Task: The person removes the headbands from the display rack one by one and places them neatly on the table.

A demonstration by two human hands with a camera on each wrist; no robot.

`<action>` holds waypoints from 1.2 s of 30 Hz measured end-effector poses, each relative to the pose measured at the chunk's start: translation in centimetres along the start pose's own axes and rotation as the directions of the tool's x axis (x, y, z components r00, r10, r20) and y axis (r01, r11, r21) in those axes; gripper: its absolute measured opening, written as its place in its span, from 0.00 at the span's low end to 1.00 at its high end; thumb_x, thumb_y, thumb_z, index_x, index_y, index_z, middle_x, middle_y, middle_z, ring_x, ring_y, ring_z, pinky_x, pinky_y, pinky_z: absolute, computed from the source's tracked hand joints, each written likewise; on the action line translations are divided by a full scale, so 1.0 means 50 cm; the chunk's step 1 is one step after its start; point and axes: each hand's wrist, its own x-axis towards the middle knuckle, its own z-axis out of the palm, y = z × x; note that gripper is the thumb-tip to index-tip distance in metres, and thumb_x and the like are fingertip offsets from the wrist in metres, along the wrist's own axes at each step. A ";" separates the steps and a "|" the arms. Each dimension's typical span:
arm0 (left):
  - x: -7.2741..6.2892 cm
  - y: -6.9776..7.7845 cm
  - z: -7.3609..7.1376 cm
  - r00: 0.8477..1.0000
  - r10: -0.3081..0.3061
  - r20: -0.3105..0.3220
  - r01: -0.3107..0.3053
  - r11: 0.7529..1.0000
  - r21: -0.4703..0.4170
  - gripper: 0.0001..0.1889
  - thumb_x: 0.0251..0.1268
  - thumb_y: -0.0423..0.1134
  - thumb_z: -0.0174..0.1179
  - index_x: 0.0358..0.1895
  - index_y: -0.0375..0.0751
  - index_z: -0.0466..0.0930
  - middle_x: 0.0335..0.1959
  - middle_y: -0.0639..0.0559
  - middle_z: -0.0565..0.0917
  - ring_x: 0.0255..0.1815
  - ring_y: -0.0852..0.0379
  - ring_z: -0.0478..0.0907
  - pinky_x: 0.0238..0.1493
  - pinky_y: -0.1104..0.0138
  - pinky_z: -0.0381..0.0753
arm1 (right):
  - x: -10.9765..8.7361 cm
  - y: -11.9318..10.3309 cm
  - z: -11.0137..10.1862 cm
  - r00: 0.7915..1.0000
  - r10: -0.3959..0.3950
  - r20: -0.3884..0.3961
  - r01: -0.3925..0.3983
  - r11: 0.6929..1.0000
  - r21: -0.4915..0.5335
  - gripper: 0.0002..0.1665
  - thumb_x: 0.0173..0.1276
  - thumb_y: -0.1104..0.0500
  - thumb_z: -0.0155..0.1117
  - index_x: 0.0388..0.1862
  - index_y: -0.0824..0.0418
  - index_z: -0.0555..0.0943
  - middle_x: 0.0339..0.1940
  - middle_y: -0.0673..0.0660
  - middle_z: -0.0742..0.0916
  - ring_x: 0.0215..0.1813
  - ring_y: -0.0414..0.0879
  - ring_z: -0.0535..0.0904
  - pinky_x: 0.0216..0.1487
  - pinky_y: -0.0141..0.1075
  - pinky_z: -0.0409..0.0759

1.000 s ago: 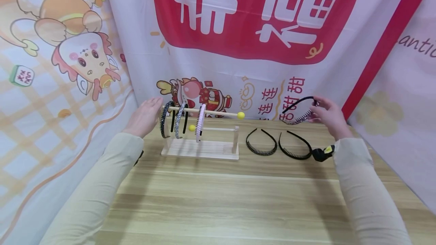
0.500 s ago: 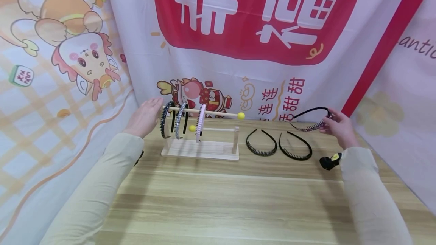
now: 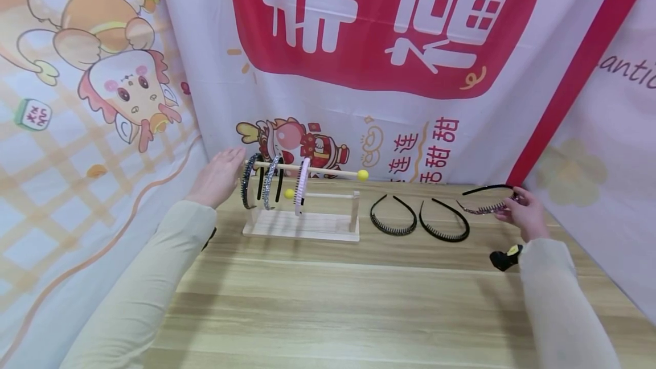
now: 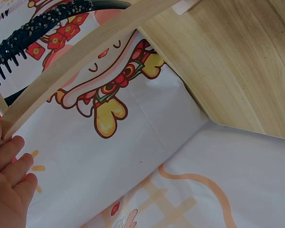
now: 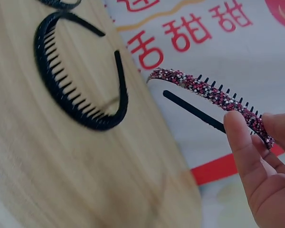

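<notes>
My right hand (image 3: 528, 215) pinches a black toothed headband covered in red and silver glitter (image 5: 204, 90) at one side, between thumb and fingers. It is held low over the back right of the wooden table, with its open ends pointing left. At the left end of a wooden headband stand (image 3: 302, 222), my left hand (image 3: 217, 176) grips the top of the upright post (image 4: 69, 64). On the stand's upper rod hang a dark glittery headband (image 3: 246, 181), a silver one (image 3: 269, 182) and a pink one (image 3: 301, 185).
Two black toothed headbands, one nearer the stand (image 3: 393, 229) and one farther right (image 3: 445, 235), lie on the table (image 3: 328, 312). The stand's rods end in yellow balls (image 3: 363, 175). Printed cloth (image 3: 389, 113) hangs along the back and both sides.
My right hand has carried the glittery headband right and down, from above the right-hand black headband to lower over the table's back right. The left hand stays at the post.
</notes>
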 end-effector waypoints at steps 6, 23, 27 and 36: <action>0.001 -0.001 0.002 1.000 0.001 0.000 -0.001 1.000 0.009 0.22 0.71 0.31 0.43 0.64 0.23 0.56 0.63 0.28 0.63 0.65 0.34 0.57 0.69 0.50 0.48 | -0.009 0.026 -0.020 0.995 0.052 -0.084 -0.051 0.999 0.017 0.38 0.67 0.74 0.42 0.72 0.68 0.40 0.43 0.64 0.65 0.21 0.44 0.81 0.30 0.33 0.84; -0.002 0.004 -0.004 1.000 0.001 0.012 -0.001 1.000 0.013 0.23 0.70 0.29 0.44 0.64 0.22 0.56 0.63 0.28 0.62 0.65 0.34 0.56 0.69 0.50 0.48 | -0.019 0.108 -0.077 0.990 0.070 -0.123 -0.095 0.973 -0.211 0.29 0.68 0.69 0.42 0.68 0.75 0.54 0.35 0.60 0.76 0.20 0.43 0.82 0.29 0.35 0.84; 0.000 0.003 -0.004 1.000 0.009 0.003 -0.009 1.000 0.013 0.24 0.67 0.27 0.47 0.64 0.22 0.57 0.63 0.28 0.62 0.65 0.34 0.57 0.69 0.50 0.48 | -0.021 0.127 -0.088 0.996 0.000 -0.086 -0.036 0.907 -0.420 0.23 0.69 0.67 0.44 0.56 0.83 0.60 0.20 0.51 0.79 0.16 0.43 0.80 0.22 0.36 0.83; -0.001 0.002 -0.003 1.000 0.019 -0.017 -0.018 1.000 0.020 0.23 0.67 0.27 0.47 0.63 0.21 0.58 0.61 0.27 0.64 0.64 0.34 0.58 0.68 0.50 0.50 | -0.022 0.151 -0.104 0.997 0.082 -0.010 -0.072 0.799 -0.597 0.17 0.70 0.65 0.46 0.48 0.81 0.65 0.21 0.54 0.79 0.17 0.44 0.78 0.20 0.36 0.82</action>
